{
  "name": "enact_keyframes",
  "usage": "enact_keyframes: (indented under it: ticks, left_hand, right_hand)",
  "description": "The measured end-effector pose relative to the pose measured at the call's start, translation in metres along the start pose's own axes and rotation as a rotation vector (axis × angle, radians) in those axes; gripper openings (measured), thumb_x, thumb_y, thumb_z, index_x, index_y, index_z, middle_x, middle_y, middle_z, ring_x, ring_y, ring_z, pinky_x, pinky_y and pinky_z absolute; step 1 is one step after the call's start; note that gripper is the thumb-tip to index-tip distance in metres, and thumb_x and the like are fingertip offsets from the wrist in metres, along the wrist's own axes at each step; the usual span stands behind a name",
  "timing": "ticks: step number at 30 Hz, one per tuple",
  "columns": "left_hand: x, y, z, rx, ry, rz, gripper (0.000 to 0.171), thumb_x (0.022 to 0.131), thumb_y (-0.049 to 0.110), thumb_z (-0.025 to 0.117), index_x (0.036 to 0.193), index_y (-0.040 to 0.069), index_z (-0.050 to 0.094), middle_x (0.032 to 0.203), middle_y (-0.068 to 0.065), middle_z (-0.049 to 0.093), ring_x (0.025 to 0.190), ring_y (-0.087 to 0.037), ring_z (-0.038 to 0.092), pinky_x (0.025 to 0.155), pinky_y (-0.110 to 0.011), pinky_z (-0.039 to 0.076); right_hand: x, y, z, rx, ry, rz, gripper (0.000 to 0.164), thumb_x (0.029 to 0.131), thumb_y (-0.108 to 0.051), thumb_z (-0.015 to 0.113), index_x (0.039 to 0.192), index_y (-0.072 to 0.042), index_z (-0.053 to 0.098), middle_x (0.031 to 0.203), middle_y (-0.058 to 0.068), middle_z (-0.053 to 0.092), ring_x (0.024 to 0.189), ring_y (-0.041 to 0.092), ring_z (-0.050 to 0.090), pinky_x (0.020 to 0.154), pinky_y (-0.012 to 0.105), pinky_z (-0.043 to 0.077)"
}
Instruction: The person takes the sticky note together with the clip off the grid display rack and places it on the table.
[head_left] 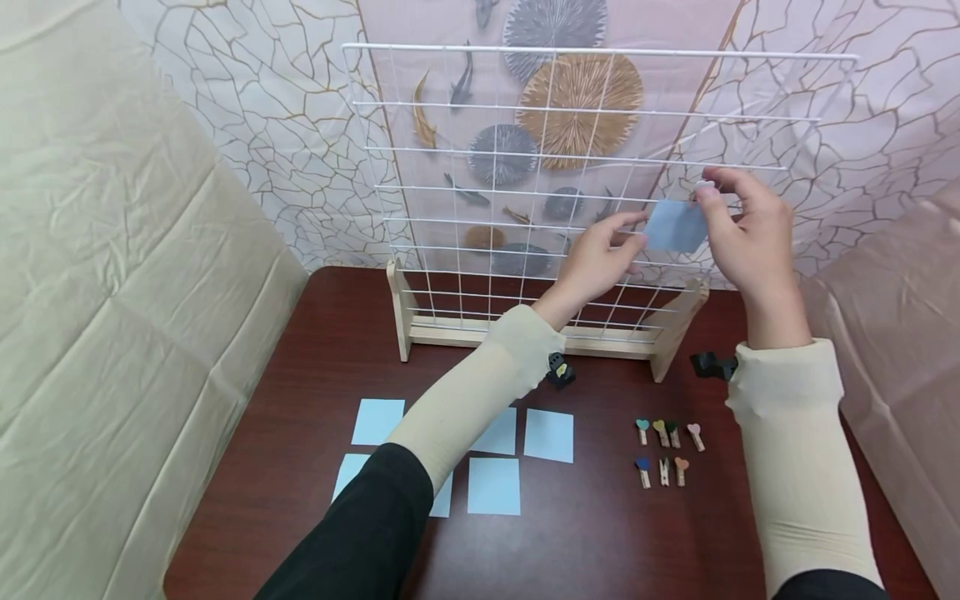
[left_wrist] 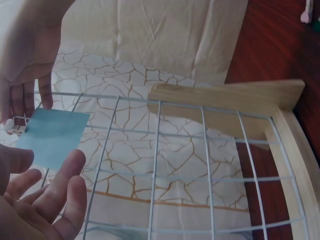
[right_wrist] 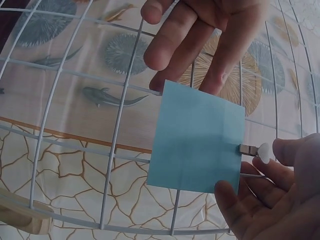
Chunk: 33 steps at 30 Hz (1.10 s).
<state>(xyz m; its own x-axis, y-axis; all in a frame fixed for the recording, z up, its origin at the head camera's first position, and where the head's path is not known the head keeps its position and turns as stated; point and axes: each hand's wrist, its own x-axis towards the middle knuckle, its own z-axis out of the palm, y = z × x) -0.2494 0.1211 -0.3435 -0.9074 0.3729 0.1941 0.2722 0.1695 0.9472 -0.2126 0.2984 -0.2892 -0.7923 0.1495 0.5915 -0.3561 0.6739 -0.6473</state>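
A light blue square of paper [head_left: 671, 227] is held up at the right side of a white wire grid rack [head_left: 450, 221]. A small wooden clothespin [right_wrist: 248, 150] with a white head sits at one edge of this paper. My right hand [head_left: 750, 221] pinches the clothespin's head between thumb and finger, and another fingertip of it overlaps the paper's corner in the right wrist view. My left hand [head_left: 600, 254] is at the paper's opposite side, its loosely extended fingers [left_wrist: 75, 162] right at the edge. Some left fingertips are hidden behind the paper in the right wrist view.
Several blue paper squares [head_left: 549, 435] lie on the dark red table [head_left: 600, 550], partly covered by my left arm. To the right are several small clothespins [head_left: 642, 430] with coloured heads. Wooden feet [head_left: 400, 312] carry the rack, and a patterned curtain [head_left: 277, 108] hangs behind.
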Motion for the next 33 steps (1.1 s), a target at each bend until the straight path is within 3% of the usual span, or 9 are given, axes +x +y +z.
enact_keyframes:
  ticks: [13,20,33]
  left_hand:
    - [0.006,0.002,0.011,-0.008,0.049,-0.014,0.04,0.108,0.023,0.063,0.147,0.011,0.062,0.125,-0.007,0.076,0.076,-0.023,0.078,0.064,-0.021,0.056]
    - [0.01,0.003,0.015,0.027,0.092,0.003,0.031,0.108,0.023,0.063,0.134,0.007,0.07,0.118,-0.008,0.078,0.068,-0.013,0.076,0.063,-0.019,0.056]
    - [0.011,0.0,0.02,0.046,0.15,0.007,0.024,0.108,0.023,0.065,0.123,0.008,0.074,0.11,-0.006,0.079,0.06,-0.007,0.072,0.056,-0.021,0.054]
  right_hand:
    - [0.002,0.002,0.001,-0.038,-0.01,0.028,0.037,0.11,-0.031,0.057,0.136,-0.01,0.072,0.124,0.017,0.072,0.109,0.002,0.06,0.083,0.015,0.047]
    - [0.004,0.001,0.001,-0.065,-0.007,0.038,0.037,0.11,-0.032,0.056,0.136,-0.011,0.073,0.123,0.017,0.073,0.109,0.003,0.061,0.083,0.015,0.048]
    - [0.005,0.001,0.004,-0.029,0.028,0.065,0.033,0.108,-0.028,0.059,0.124,-0.005,0.077,0.1,-0.014,0.068,0.091,-0.001,0.058,0.075,0.016,0.043]
